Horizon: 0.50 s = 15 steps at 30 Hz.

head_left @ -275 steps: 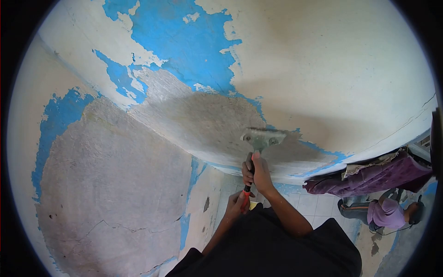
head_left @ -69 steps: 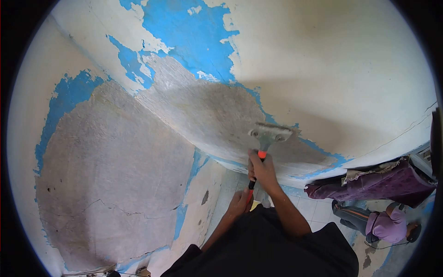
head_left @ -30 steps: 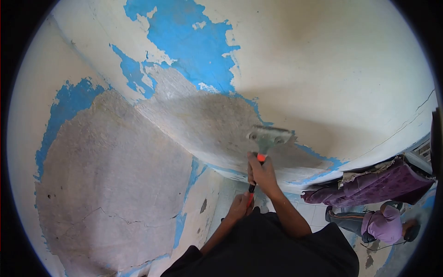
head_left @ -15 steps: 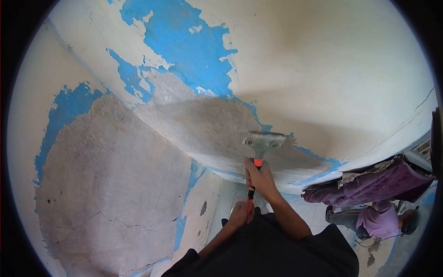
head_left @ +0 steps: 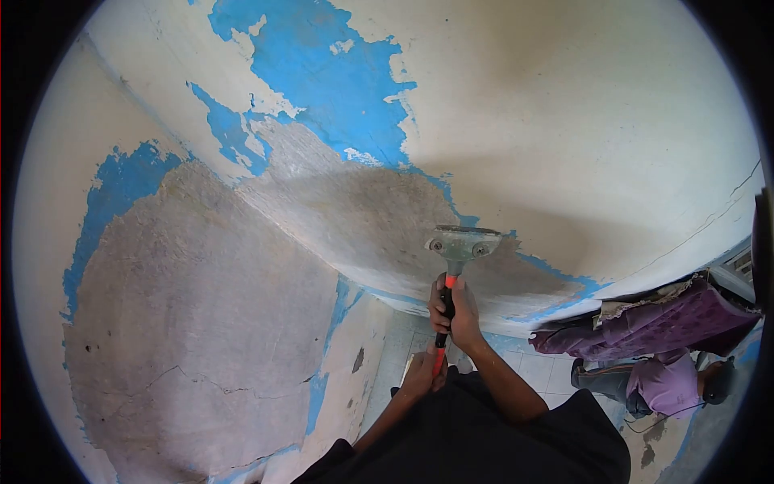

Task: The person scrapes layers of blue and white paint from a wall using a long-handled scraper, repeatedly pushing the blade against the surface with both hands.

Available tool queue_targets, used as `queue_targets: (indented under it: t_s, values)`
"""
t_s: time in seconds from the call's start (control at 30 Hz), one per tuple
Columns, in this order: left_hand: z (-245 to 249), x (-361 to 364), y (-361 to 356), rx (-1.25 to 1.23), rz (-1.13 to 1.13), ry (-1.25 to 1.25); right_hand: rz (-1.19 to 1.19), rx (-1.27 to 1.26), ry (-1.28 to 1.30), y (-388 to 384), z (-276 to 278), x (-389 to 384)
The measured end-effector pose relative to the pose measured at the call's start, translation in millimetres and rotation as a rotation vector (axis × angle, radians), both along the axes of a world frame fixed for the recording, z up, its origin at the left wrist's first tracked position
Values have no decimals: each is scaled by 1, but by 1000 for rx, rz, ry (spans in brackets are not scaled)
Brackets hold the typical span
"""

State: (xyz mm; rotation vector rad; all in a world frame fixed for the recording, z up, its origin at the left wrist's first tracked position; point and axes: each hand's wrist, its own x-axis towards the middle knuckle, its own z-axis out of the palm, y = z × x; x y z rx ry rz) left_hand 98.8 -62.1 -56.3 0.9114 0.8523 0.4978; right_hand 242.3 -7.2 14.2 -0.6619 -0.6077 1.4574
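Note:
A long-handled scraper point(head_left: 462, 244) with a wide metal head and a red and black handle stands blade up against the wall. Its blade lies at the edge between bare grey plaster point(head_left: 379, 210) and blue paint point(head_left: 322, 73). My right hand point(head_left: 457, 313) is wrapped round the upper handle, just below the head. Lower down, near my dark shirt, my left hand point(head_left: 423, 373) grips the red end of the handle.
A large bare patch point(head_left: 201, 323) with a crack covers the wall at left. Purple cloth point(head_left: 645, 323) hangs over something at right. Below it is another person point(head_left: 665, 383) in a pink top and dark cap, with a thin cable nearby. Pale floor tiles point(head_left: 536, 371) show behind my arms.
The scraper head has shifted very slightly right and its face is tilted more into view. My right hand's fingers now sit differently round the handle.

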Motion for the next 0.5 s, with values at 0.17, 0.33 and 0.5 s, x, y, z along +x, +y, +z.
queue_targets:
  t_s: [0.17, 0.33, 0.5]
  values:
    - [-17, 10, 0, 47, 52, 0, -60, 10, -89, -5, -8, -3]
    - [22, 27, 7, 250, 66, 87, -27, 91, -109, -8, 26, 14]
    - [-28, 20, 1, 221, 25, 143, -8, -5, -160, -18, -22, 9]
